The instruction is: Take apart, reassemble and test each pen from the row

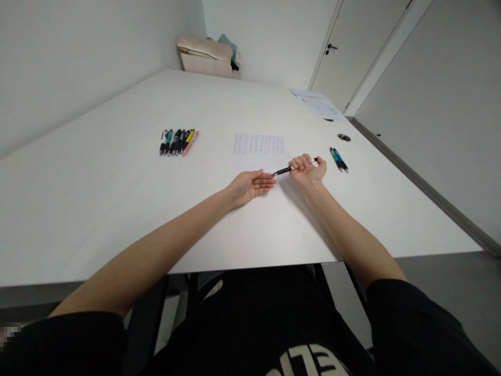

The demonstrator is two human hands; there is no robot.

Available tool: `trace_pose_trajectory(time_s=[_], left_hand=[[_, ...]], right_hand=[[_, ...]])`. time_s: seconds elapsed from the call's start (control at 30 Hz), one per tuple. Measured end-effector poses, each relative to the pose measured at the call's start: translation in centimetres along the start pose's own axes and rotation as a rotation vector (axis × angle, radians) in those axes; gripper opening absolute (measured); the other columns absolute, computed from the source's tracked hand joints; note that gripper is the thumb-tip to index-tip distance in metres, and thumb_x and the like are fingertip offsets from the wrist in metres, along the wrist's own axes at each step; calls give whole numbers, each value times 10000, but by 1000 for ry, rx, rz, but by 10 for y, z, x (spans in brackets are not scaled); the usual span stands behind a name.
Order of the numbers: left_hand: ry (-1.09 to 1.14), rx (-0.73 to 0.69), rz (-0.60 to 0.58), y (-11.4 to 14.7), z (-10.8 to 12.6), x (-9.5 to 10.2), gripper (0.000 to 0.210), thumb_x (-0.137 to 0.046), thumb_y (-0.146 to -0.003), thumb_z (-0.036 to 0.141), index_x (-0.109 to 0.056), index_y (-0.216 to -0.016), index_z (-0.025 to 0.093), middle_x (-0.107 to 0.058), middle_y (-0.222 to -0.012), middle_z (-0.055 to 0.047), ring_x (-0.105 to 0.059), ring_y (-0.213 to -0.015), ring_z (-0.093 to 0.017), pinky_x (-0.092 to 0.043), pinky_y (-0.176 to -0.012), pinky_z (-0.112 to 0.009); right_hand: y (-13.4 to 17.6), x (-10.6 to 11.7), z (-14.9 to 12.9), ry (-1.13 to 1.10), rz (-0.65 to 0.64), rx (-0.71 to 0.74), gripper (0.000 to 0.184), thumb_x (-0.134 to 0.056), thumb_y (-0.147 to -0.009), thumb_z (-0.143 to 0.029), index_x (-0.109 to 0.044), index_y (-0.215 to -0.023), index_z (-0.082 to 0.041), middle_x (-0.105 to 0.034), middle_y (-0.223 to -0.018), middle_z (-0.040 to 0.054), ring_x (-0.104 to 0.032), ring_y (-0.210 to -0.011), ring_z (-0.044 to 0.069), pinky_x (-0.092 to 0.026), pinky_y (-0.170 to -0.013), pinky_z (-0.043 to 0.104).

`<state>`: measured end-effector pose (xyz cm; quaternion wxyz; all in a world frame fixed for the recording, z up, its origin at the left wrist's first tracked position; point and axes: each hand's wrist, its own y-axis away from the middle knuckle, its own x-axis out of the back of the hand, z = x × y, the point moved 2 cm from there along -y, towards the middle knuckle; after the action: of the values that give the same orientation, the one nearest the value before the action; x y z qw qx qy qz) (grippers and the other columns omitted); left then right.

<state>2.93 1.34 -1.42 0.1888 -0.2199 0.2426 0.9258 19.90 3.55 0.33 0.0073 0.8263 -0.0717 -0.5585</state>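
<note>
My right hand (308, 171) is closed around a pen (284, 171) with a black grip and a white barrel, its thumb at the black top end. The pen lies nearly level, its silver tip pointing left toward my left hand (252, 188). That hand is open, palm up, with the fingers stretched out. The tip meets or nearly meets its fingertips; I cannot tell which. Behind both hands a printed sheet of paper (259, 143) with columns of small text lies on the table, its near part partly behind my hands.
Several pens (176, 142) lie side by side on the white table (117, 209) at left. Two more pens (338, 160), green and blue, lie at right. Near them is a round table fitting (344, 137). Papers (319, 104) lie at the far right edge.
</note>
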Motion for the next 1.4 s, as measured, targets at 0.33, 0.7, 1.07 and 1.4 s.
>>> trace_pose_trajectory(time_s=[0.33,0.7,1.07,1.4], left_hand=[[-2,1,13,2,1,-1,312,-418,-906,224,-658,-793,59,-692,-816,-147,-655,-718,-149,-524,-676,-239],[14,4,1,1,1,-1,302,-425,-904,228,-660,-799,70,-694,-801,-138,-655,-709,-147,-526,-660,-238],[9,-7,1,1,0,-1,309,-419,-903,218,-662,-793,62,-692,-821,-144,-649,-711,-144,-521,-665,-234],[3,-9,-5,2,1,-2,295,-442,-897,227,-661,-784,66,-687,-818,-137,-643,-707,-141,-521,-643,-228]], right_hand=[[0,-1,0,44,-44,-2,430,-172,-822,-536,-217,-545,-209,-199,-473,-64,-211,-411,88,-306,-400,215],[-2,2,-1,57,-53,-1,414,-202,-816,-524,-216,-547,-209,-201,-475,-65,-210,-409,86,-301,-402,217],[-2,2,-1,-22,-41,2,298,-231,-779,-420,-184,-569,-214,-185,-450,-69,-181,-400,87,-273,-392,216],[-2,1,-1,-3,-95,-11,410,-208,-816,-544,-245,-569,-219,-239,-466,-61,-241,-405,90,-305,-405,236]])
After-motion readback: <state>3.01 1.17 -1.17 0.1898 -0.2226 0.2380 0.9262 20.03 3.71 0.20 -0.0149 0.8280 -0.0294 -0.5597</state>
